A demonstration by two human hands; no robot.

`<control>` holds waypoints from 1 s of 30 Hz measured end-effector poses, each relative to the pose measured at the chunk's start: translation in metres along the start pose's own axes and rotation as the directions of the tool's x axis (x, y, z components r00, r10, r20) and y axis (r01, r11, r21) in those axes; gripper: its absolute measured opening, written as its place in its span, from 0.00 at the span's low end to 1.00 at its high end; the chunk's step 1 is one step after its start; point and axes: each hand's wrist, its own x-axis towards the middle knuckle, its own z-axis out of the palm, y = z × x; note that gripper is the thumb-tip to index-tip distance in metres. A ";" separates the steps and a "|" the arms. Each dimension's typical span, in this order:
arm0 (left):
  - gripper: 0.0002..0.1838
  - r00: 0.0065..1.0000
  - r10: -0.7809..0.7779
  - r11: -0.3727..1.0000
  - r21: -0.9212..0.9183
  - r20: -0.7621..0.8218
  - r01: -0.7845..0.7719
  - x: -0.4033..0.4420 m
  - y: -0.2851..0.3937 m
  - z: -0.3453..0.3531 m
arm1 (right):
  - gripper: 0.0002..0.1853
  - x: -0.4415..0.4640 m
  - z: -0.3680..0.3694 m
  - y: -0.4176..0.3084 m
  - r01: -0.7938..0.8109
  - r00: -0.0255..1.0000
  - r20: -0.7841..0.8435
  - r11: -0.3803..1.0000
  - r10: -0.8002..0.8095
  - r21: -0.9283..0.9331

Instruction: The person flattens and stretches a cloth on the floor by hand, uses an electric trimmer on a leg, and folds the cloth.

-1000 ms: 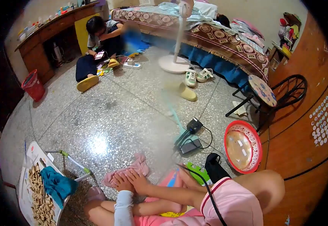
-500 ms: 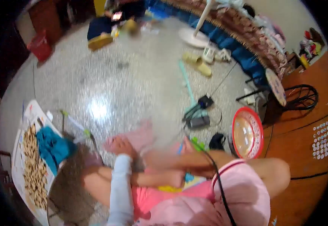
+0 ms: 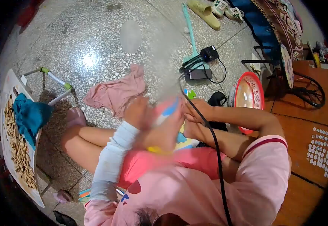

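My left hand [image 3: 135, 113], below a pale blue sleeve cover [image 3: 113, 154], is at the lower edge of a crumpled pink cloth [image 3: 115, 90]; its fingers are smeared by motion. My right hand [image 3: 198, 110] has its fingers bent beside a blurred pink item with a blue patch [image 3: 170, 108]. What those fingers hold is hidden. Both hands are in front of my crossed legs [image 3: 92, 139]. A black cable [image 3: 215, 147] hangs over my right side. Between my legs shows part of a yellow and blue item [image 3: 183, 142].
On the left, a white folding table [image 3: 39, 196] bears many small tan pieces [image 3: 19, 150] and a teal cloth [image 3: 30, 115]. Ahead are a black adapter [image 3: 209, 54] and green slippers [image 3: 205, 15]. At right stand a red-rimmed basin [image 3: 261, 92] and a black chair [image 3: 309, 88].
The view has tilted down. My hands were together on the pink cloth; the right has moved away to the right, and the left has drawn back towards me. The cloth lies more uncovered.
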 end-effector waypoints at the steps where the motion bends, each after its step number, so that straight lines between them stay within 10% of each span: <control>1: 0.18 0.996 0.039 0.990 -0.139 0.084 -0.027 -0.001 0.019 0.008 | 0.39 -0.002 0.007 0.004 0.018 0.998 -0.067 0.998 -0.014 0.064; 5: 0.27 0.899 0.064 0.987 -0.159 0.434 0.007 0.003 0.098 0.003 | 0.20 0.015 0.016 0.008 0.214 0.939 -0.287 0.975 -0.190 0.056; 11: 0.17 0.960 0.226 0.974 -0.048 0.164 -0.221 -0.001 0.087 0.028 | 0.14 0.049 -0.006 -0.006 0.023 0.982 -0.183 0.996 -0.040 -0.091; 16: 0.23 0.905 0.349 0.928 0.042 0.241 -0.369 0.005 0.083 0.016 | 0.07 0.058 0.007 0.001 0.044 0.953 -0.289 0.988 -0.086 -0.148; 26: 0.21 0.936 0.267 0.958 0.046 0.227 -0.284 0.006 0.065 0.039 | 0.07 0.065 0.021 0.013 -0.011 0.884 -0.465 0.992 -0.049 -0.126; 30: 0.17 0.829 0.282 0.955 -0.064 0.483 -0.288 0.022 0.097 -0.026 | 0.07 0.083 0.010 -0.001 -0.055 0.998 -0.035 0.874 0.044 -0.483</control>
